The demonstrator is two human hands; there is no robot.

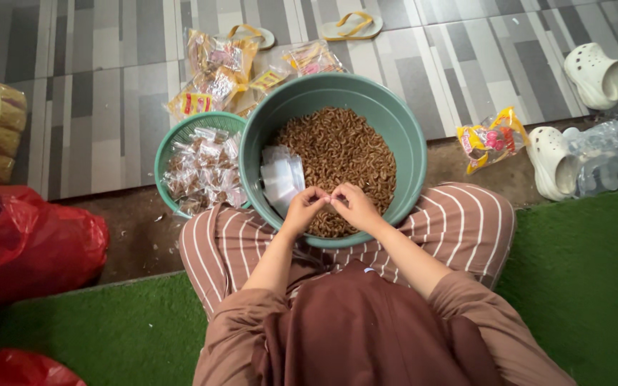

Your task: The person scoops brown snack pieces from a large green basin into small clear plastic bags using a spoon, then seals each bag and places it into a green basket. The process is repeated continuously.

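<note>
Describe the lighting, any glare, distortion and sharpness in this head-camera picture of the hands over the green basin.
Head view: soft, even daylight with faint shadows; glare on the clear plastic bags at right and the red bag; wide-angle bending curves the floor tiles near the edges; the left hand, right hand and green basin are sharp.

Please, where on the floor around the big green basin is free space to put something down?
Bare grey tiles lie right of the big green basin, between the yellow sandals and the white clogs. Green mat on the right is free too. Crowded: the left, with the small basket and snack packets.
</note>
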